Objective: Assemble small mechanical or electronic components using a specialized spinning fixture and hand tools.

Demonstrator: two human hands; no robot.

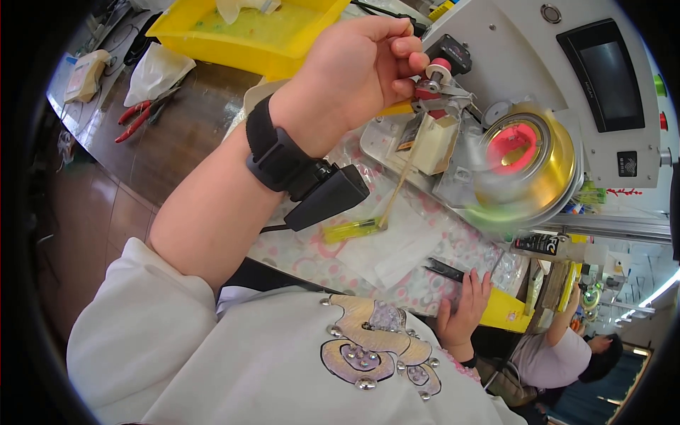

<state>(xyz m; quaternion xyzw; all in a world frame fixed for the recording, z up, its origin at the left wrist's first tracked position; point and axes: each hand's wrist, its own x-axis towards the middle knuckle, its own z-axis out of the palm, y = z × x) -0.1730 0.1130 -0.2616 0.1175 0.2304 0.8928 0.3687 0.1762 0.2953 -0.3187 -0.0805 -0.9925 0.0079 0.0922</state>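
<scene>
Fingers [404, 48] of the left hand [354, 71] curled in tight, tips pressed against the small red and silver metal part [435, 83] at 3 o'clock from the hand. Pinched narrow like that for a small, fiddly spot; too tiny to tell if a thread sits between the tips. Strapped round the wrist, a black band with a black box [312, 188], out of the way of the fingers.

Just past the small part, at 4 o'clock from it, a round gold spinning wheel with a pink middle [524, 152] on the big grey machine with a dark screen [602, 74]. Blurry at the edge, so likely turning. Hand kept off the wheel, only on the part beside it.

Down at 6 o'clock from the small part, a thin yellow see-through tool [350, 230] flat on the pink dotted table cover [312, 265], close enough to grab.

Right hand [464, 304] at 5 o'clock from the left one, open and flat, holding nothing, resting on the cover, maybe for balance. Just above its fingertips, a flat black tool [446, 269].

Far up at 11 o'clock, a yellow plastic tray [212, 42] and red pliers [138, 117], well apart from both hands
</scene>
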